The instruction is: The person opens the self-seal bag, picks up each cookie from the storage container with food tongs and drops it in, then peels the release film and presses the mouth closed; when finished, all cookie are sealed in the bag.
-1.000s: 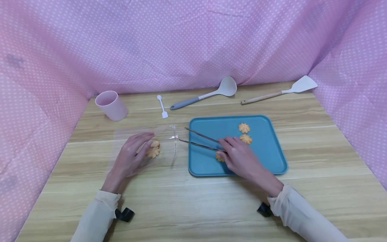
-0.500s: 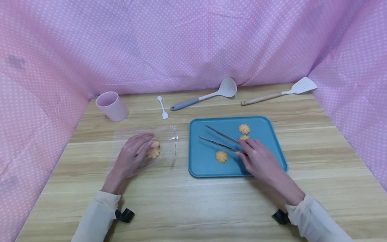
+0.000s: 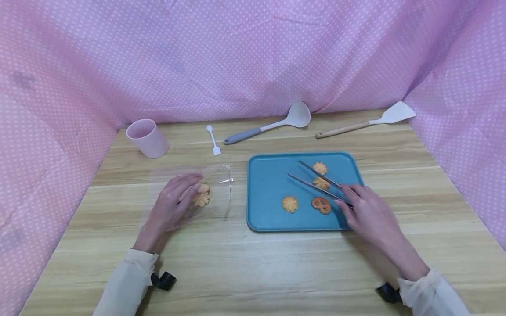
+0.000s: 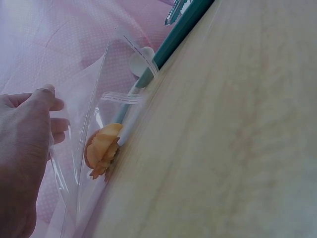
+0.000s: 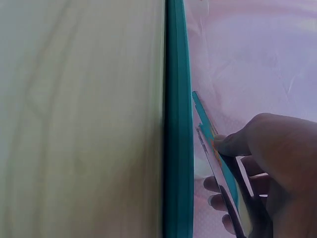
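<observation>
My left hand (image 3: 174, 199) pinches the upper film of a clear plastic bag (image 4: 81, 119) lying on the table at left. Inside the bag are flower-shaped cookies (image 4: 104, 148), partly hidden by the fingers in the head view. My right hand (image 3: 367, 215) holds metal tongs (image 3: 308, 184) over the blue tray (image 3: 269, 188). The tong tips are spread, pointing up-left, with nothing gripped. On the tray, a flower cookie (image 3: 290, 204) lies alone at lower middle. A pretzel-shaped cookie (image 3: 321, 205) sits nearest the right hand. Two more flower cookies (image 3: 319, 167) are behind, one partly covered by the tongs.
A pink cup (image 3: 148, 139) stands at the back left. Along the back lie a small white spoon (image 3: 213, 141), a ladle (image 3: 297, 115) with a grey handle, and a white spatula (image 3: 397, 111) with a wooden handle. Pink dotted cloth (image 3: 253, 57) surrounds the wooden table.
My right hand has moved rightward with the spread tongs, from near the bag's mouth to over the tray's right half, uncovering the pretzel cookie. My left hand has stayed in place.
</observation>
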Available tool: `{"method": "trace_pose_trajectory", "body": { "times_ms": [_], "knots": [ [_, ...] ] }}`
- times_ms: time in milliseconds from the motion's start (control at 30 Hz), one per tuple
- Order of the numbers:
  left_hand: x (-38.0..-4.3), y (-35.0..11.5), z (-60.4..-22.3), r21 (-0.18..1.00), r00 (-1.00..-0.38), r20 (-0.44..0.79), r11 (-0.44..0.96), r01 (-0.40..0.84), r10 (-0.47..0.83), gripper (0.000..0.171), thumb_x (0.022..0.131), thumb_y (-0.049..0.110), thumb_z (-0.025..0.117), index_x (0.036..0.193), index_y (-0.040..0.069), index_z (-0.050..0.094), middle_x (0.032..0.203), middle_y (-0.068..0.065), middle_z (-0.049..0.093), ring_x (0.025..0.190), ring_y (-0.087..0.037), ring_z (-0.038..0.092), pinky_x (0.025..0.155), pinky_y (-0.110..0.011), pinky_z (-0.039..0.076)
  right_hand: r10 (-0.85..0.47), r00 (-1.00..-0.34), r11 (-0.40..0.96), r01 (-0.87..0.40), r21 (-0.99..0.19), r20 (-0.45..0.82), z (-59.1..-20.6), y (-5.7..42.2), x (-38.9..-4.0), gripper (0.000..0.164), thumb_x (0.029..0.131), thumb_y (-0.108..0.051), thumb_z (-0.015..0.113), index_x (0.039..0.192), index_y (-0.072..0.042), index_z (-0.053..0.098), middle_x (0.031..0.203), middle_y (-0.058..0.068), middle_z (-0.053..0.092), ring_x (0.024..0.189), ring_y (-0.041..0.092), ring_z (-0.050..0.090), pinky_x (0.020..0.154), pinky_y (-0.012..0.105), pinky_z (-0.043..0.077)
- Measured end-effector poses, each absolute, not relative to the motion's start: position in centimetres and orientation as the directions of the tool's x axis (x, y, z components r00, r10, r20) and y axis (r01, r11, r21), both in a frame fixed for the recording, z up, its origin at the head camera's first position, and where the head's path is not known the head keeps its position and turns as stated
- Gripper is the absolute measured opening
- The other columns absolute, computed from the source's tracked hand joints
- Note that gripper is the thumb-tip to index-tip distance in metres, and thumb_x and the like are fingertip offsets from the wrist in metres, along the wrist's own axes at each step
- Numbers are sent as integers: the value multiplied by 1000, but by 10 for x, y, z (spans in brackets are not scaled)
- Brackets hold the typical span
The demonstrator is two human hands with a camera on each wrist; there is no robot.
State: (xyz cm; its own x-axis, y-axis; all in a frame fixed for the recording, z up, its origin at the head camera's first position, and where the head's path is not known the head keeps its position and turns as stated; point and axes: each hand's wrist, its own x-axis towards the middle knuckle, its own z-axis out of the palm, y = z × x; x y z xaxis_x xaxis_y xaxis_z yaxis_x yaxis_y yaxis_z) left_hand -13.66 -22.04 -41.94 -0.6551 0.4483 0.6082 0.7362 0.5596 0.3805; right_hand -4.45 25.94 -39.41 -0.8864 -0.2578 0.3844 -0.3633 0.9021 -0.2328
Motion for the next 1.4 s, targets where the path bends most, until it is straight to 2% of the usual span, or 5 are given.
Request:
{"method": "trace_pose_trajectory", "body": {
  "times_ms": [133,500,700,933,1400],
  "knots": [
    [-137,-221,-419,382,-659,607,564,732,444,28,100,5,64,127,-2,70,130,-15,69,123,-38,62,111,-45,43,-227,-899,918,-326,-226,375,-392,267,-42,45,89,-11,79,126,10,66,104,23,67,85,37,62,65,52,56],
    [-137,-220,-419,375,-646,615,553,744,452,26,100,4,64,124,-4,70,130,-15,69,123,-38,62,111,-46,44,-163,-928,943,-246,-222,336,-389,280,-38,47,89,-13,79,127,10,64,100,24,63,80,37,57,57,52,52],
    [-138,-220,-421,372,-631,630,537,757,453,26,103,9,63,125,-3,70,130,-15,69,123,-38,62,111,-44,43,-126,-942,953,-202,-226,310,-388,284,-36,47,91,-15,77,128,11,63,102,27,63,82,39,58,58,56,53],
    [-139,-220,-421,380,-637,625,536,753,451,26,102,6,64,125,-2,71,131,-14,69,123,-37,62,111,-45,44,-103,-958,960,-167,-225,269,-384,289,-33,46,93,-16,75,128,11,62,108,30,63,92,46,60,68,63,53],
    [-138,-220,-421,381,-647,616,549,744,450,26,100,4,65,124,-3,71,131,-14,69,124,-37,62,111,-44,43,-116,-972,963,-160,-218,202,-376,290,-36,43,94,-16,74,124,13,64,100,24,64,80,39,60,55,55,53]
  ]
}}
